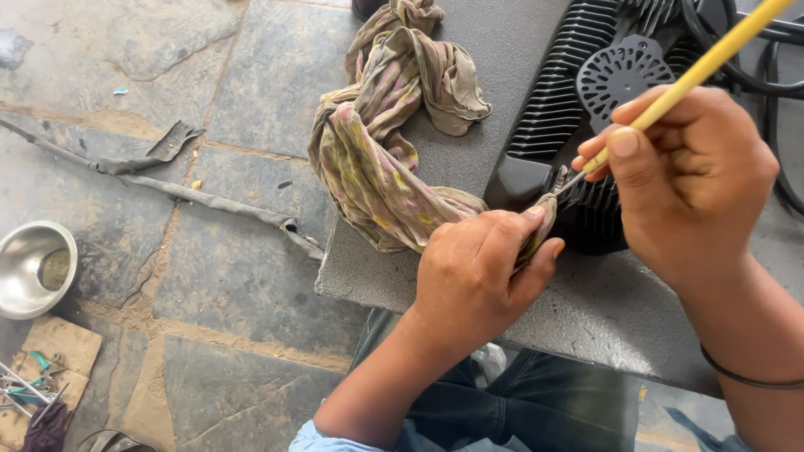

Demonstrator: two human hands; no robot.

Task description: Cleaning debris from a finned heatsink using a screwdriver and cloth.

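Observation:
My left hand (481, 272) pinches one end of a crumpled olive, yellow and pink cloth (381, 138) that lies on a dark grey slab (586, 310). My right hand (687, 180) grips a thin brush with a yellow handle (712, 59). The brush's metal tip (563, 180) meets the pinched bit of cloth. Just behind both hands sits a black ribbed plastic part (578, 92) with a round perforated disc (621, 71).
A steel bowl (32, 268) rests on the stone floor at the left. Several hand tools (29, 389) lie on a board below it. A long strip of dark rubber (193, 192) crosses the floor. Black cables (775, 50) loop at the top right. My jeans-clad knees (519, 402) are under the slab.

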